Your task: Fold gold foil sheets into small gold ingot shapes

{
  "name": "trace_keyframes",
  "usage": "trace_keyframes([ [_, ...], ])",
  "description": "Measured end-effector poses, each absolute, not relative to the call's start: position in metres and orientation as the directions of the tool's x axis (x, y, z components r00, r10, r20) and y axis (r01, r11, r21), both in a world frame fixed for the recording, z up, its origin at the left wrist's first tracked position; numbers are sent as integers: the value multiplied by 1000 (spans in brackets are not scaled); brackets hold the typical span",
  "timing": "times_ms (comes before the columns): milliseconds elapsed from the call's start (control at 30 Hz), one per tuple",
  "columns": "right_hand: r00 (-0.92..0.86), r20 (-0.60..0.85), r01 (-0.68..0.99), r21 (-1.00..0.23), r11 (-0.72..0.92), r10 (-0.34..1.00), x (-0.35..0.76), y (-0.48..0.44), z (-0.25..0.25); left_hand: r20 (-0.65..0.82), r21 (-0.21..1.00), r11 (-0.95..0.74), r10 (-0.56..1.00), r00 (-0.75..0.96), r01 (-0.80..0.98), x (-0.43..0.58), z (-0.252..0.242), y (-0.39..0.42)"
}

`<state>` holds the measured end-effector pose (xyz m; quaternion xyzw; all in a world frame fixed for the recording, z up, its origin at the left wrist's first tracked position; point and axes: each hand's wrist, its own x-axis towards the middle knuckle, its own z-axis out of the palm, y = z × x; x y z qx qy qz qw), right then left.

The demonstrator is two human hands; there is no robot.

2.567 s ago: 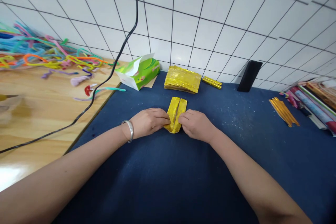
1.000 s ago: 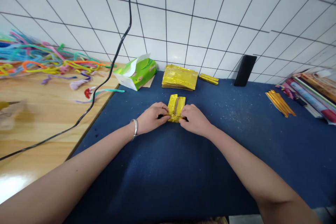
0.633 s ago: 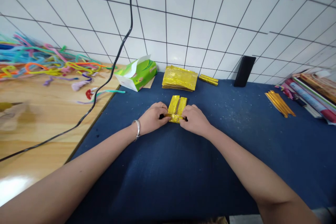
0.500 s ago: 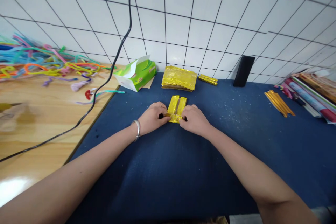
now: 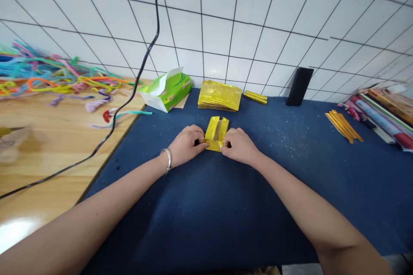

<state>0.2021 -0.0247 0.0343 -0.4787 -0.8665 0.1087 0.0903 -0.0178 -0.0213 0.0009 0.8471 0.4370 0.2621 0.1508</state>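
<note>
On the blue tabletop [image 5: 206, 215] the gold paper [image 5: 217, 131] is shorter now, its near end folded up. The left hand [image 5: 185, 146] and right hand [image 5: 240, 146] pinch it.

1. A small craft or handwork bench set against a white tiled wall [image 5: 226, 17] with dark grout lines.
2. A dark blue cloth [image 5: 226, 206] covers the near and right part as a work mat; to the left lies a bare wooden tabletop [image 5: 58, 137].
3. Craft supplies show it: a heap of coloured pipe cleaners [image 5: 48, 75] far left, a stack of gold foil paper [image 5: 220, 95] by the wall, folded gold strips [image 5: 343, 126] to the right.
4. A green tissue box [image 5: 167, 90] stands at the far edge.
</note>
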Motion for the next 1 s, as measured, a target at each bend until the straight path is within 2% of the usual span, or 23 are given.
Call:
trace_keyframes([
  [167, -524, 55, 800, -310, 513, 850, 204, -23, 33, 363, 451, -554, 830, 422, 700, -17, 3, -24],
  [267, -516, 54, 797, -336, 502, 855, 205, -21, 32, 424, 355, -575, 802, 421, 737, -15, 11, -31],
  [467, -487, 37, 812, -348, 468, 873, 208, -18, 32, 322, 64, -761, 628, 708, 646, -9, 25, -44],
  [567, -469, 100, 841, -252, 479, 877, 202, -28, 41, 265, -34, -797, 575, 774, 603, -5, 29, -49],
  [700, -598, 204, 796, 37, 605, 775, 186, -53, 52, 174, -98, -771, 609, 774, 629, 2, 35, -60],
  [800, -697, 104, 715, 171, 678, 709, 175, -69, 49, 124, -133, -729, 660, 741, 671, 7, 34, -71],
  [1000, -691, -57, 692, 236, 682, 721, 171, -80, 49, 90, -229, -657, 720, 688, 718, 11, 29, -83],
])
